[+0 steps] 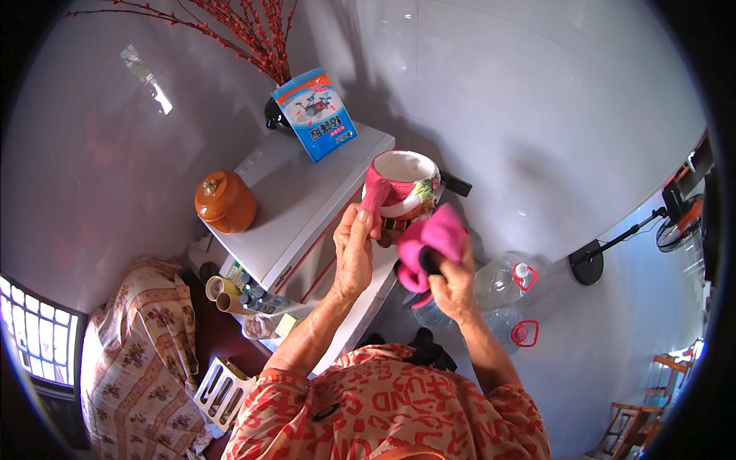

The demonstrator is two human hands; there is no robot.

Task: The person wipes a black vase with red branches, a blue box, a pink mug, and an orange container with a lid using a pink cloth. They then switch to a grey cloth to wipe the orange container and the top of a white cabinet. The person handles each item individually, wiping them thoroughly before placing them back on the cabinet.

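Observation:
My left hand (355, 244) grips the pink handle of a ceramic pot (397, 198), whose sides carry raised, coloured decoration. Its wide mouth faces up and shows a white inside. In my right hand (456, 284) is a bunched pink cloth (428, 247) with dark parts, just below and to the right of the pot. I cannot tell whether the cloth touches the pot. Behind my left hand stands a pale cabinet (287, 213) with a flat top.
On the cabinet top are a lidded orange jar (225, 202), a blue printed packet (316, 115) and red-berried branches (253, 40). Large clear plastic bottles (500, 282) stand on the floor at right. A pedestal fan (586, 263) is farther right. Patterned fabric (138, 368) drapes at left.

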